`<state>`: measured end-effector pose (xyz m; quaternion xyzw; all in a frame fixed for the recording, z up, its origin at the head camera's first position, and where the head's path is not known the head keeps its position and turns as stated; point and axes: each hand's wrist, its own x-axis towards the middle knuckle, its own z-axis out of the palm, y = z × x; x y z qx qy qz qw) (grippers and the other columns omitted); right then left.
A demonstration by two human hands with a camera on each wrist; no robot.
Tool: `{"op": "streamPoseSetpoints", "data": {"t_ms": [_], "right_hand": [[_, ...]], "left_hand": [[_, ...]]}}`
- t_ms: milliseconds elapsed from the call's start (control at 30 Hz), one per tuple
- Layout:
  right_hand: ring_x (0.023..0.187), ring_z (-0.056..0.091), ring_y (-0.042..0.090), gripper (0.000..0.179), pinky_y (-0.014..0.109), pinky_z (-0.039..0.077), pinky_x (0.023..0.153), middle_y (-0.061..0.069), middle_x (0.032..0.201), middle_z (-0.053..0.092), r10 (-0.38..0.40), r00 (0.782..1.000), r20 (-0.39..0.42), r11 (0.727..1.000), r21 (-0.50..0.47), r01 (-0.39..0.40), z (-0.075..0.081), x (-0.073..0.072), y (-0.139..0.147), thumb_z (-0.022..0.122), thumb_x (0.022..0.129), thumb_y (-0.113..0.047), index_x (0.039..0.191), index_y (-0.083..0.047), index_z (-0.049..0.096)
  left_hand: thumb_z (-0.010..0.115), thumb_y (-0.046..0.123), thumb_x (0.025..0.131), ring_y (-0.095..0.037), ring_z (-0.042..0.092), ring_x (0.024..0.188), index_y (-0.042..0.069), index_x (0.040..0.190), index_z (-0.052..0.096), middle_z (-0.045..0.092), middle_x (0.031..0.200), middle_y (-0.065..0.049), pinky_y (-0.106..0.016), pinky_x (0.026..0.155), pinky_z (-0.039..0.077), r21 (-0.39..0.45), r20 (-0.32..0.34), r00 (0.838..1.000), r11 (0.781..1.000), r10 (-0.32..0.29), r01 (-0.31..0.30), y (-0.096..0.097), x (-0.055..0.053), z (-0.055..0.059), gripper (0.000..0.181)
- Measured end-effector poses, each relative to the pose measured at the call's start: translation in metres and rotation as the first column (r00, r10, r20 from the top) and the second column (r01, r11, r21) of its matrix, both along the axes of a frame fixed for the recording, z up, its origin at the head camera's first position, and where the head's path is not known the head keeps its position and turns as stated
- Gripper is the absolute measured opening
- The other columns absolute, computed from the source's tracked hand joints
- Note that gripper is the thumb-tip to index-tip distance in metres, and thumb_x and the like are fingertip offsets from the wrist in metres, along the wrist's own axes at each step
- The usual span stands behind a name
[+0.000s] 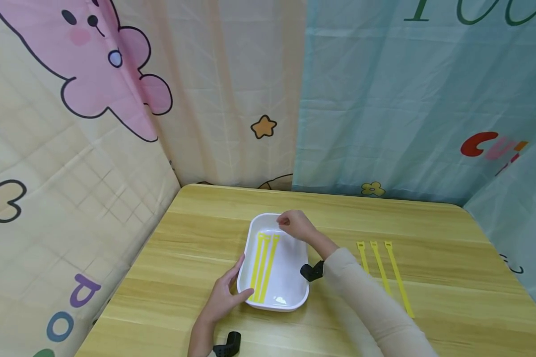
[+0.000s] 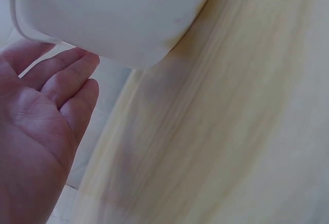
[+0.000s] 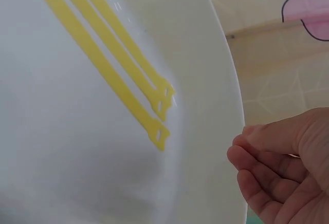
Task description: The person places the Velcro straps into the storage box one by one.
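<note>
A white rectangular tray (image 1: 288, 277) sits on the table. Inside, along its left side, lie three yellow straps with slotted heads (image 1: 263, 267), side by side. My left hand (image 1: 223, 297) holds the tray at its near left corner, thumb over the rim and fingers along the outer wall; in the left wrist view the fingertips (image 2: 90, 59) meet the tray's underside edge. My right hand (image 1: 297, 225) is over the tray's far right corner. Its fingers are curled with thumb and index tips together, nothing visible between them, beside the rim in the right wrist view.
To the right of the tray, three more yellow straps (image 1: 397, 277) lie spread on the wooden table (image 1: 464, 277), partly covered by the right sleeve (image 1: 370, 302). Printed curtains (image 1: 223, 99) hang behind the table and at both sides.
</note>
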<state>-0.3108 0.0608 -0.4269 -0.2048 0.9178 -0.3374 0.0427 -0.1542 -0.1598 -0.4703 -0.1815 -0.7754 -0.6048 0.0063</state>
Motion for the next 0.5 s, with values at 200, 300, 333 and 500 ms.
{"op": "streamPoseSetpoints", "data": {"t_ms": [200,300,333,500], "right_hand": [[0.087,0.06,0.022,0.018,0.032,0.051,0.079,0.009,0.094,0.065,-0.02,1.0,0.005,1.0,-0.007,0.02,0.01,0.0,0.013,0.062,0.086,-0.002,0.103,0.004,0.066],[0.087,0.06,0.023,0.019,0.033,0.051,0.078,0.01,0.094,0.065,-0.019,1.0,0.004,1.0,-0.022,0.019,0.012,0.0,0.02,0.061,0.086,-0.001,0.103,0.005,0.066],[0.087,0.06,0.023,0.019,0.033,0.052,0.078,0.01,0.094,0.065,-0.018,1.0,0.002,0.999,-0.027,0.018,0.012,0.001,0.022,0.061,0.086,-0.001,0.103,0.005,0.066],[0.086,0.06,0.022,0.019,0.032,0.052,0.076,0.01,0.094,0.065,-0.017,1.0,-0.016,0.999,-0.049,0.016,0.015,0.001,0.036,0.061,0.087,-0.002,0.103,0.005,0.066]], "left_hand": [[0.069,0.001,0.079,-0.032,0.023,0.131,-0.006,0.14,0.028,0.026,0.144,-0.017,-0.016,0.1,0.02,-0.007,0.005,1.0,1.0,0.009,-0.008,0.0,0.0,0.003,0.074],[0.069,0.003,0.08,-0.031,0.023,0.132,-0.005,0.14,0.027,0.026,0.144,-0.017,-0.022,0.102,0.02,-0.01,0.005,1.0,1.0,0.002,-0.002,0.0,0.0,0.002,0.074],[0.069,0.003,0.08,-0.031,0.022,0.132,-0.005,0.141,0.027,0.025,0.144,-0.017,-0.026,0.103,0.02,-0.012,0.005,1.0,1.0,0.0,0.0,0.0,0.0,0.002,0.074],[0.069,0.003,0.08,-0.031,0.022,0.132,-0.006,0.14,0.027,0.025,0.144,-0.017,-0.039,0.103,0.019,-0.013,0.008,1.0,1.0,-0.002,0.002,0.0,0.001,0.001,0.075]]}}
